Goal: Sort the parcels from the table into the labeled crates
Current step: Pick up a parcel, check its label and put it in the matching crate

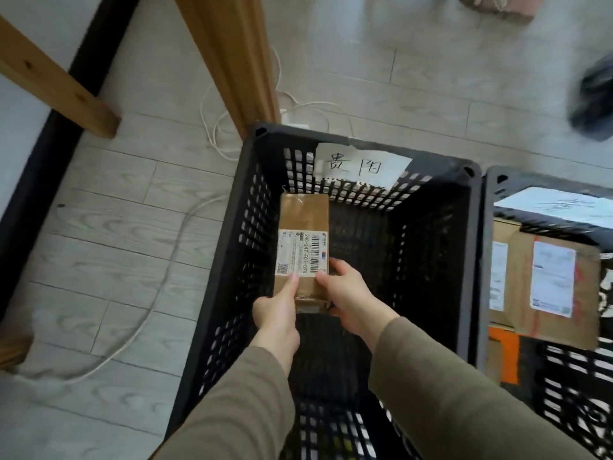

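Head view showed both hands, left (277,310) and right (348,293), each grip closed on the parcel (302,247) inside the crate (471,227); best lowered flat against the left wall before letting go.

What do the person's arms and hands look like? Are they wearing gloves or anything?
No gloves. Both the left hand and the right hand are bare, with no rings, watch or bracelet that I can see. Each arm is covered by a long, plain olive-brown sleeve that ends at the wrist. The fabric looks soft and loose, with no pattern or logo showing.
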`<state>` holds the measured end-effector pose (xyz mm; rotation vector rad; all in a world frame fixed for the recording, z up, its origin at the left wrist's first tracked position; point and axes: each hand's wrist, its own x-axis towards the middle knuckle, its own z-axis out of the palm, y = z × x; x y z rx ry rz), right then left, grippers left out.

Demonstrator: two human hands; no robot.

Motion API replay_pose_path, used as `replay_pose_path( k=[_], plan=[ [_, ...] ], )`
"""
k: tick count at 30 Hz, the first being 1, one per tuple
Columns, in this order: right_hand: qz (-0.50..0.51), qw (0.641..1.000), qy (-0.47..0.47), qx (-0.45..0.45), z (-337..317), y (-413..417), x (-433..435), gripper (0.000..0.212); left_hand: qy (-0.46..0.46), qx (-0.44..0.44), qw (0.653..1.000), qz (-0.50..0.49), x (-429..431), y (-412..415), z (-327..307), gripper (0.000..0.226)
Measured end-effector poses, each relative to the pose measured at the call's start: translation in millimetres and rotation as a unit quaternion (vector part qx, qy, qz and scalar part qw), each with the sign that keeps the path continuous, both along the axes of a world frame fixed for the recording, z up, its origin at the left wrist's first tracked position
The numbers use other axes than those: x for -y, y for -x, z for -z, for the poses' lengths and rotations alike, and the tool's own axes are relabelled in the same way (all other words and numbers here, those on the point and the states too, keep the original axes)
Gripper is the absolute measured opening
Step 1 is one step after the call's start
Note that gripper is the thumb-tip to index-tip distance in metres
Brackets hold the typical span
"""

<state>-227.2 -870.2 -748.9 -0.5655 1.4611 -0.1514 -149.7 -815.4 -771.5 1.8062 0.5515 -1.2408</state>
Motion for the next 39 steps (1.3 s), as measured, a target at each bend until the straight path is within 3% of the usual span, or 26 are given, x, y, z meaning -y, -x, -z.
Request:
replay_pose_path(
  k=[6, 12, 25, 39],
  plan=[
    [-0.003, 0.999, 0.052, -0.008, 80, -28, 8, 0.030, 0.020, -0.029, 0.997, -0.068, 24, -16, 67, 0.047],
    [0.005, 0.998, 0.065, 0.016, 112, -38, 12, 0.035, 0.039, -0.038, 0.993, -0.101, 34, -19, 85, 0.042],
    [-0.030, 0.999, 0.039, -0.001, 129, -52, 18, 0.043, 0.012, -0.005, 0.996, -0.085, 36, -24, 100, 0.043],
    [-0.063, 0.998, 0.011, 0.003, 118, -50, 18, 0.033, 0.002, -0.029, 0.997, -0.070, 37, -34, 85, 0.044]
  ],
)
